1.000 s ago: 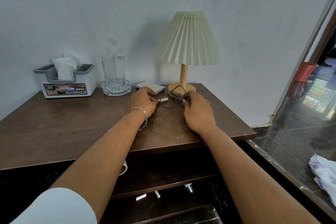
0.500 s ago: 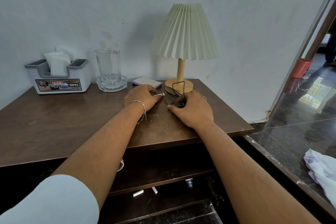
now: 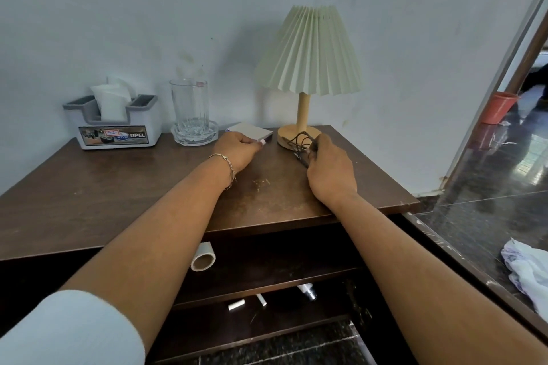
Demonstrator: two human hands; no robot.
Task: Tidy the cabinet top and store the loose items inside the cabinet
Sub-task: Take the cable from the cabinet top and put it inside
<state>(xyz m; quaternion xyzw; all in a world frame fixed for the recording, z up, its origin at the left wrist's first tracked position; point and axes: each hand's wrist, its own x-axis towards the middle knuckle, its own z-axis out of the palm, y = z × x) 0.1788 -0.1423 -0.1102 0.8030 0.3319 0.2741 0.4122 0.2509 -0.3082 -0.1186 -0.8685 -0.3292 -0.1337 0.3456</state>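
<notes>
On the dark wooden cabinet top [image 3: 148, 192], my right hand [image 3: 330, 169] is closed around a bundle of thin black cord [image 3: 299, 142] beside the lamp base. My left hand [image 3: 237, 148] pinches a small white piece [image 3: 262, 142] at the fingertips, just in front of a flat grey-white box [image 3: 250, 130]. Below the top, the open cabinet shelves [image 3: 267, 281] hold a white roll [image 3: 203, 258], small white sticks [image 3: 237, 304] and a small bottle [image 3: 308, 290].
A table lamp [image 3: 308, 53] with a pleated shade stands at the back right. A clear glass [image 3: 189, 107] sits in a glass dish, and a grey tissue holder [image 3: 118, 124] stands at back left. The wall runs close behind. A white cloth [image 3: 527, 272] lies on the floor right.
My right hand has gathered the black cord into a tighter bundle near the lamp base. My left hand has shifted slightly back toward the flat box with the white piece.
</notes>
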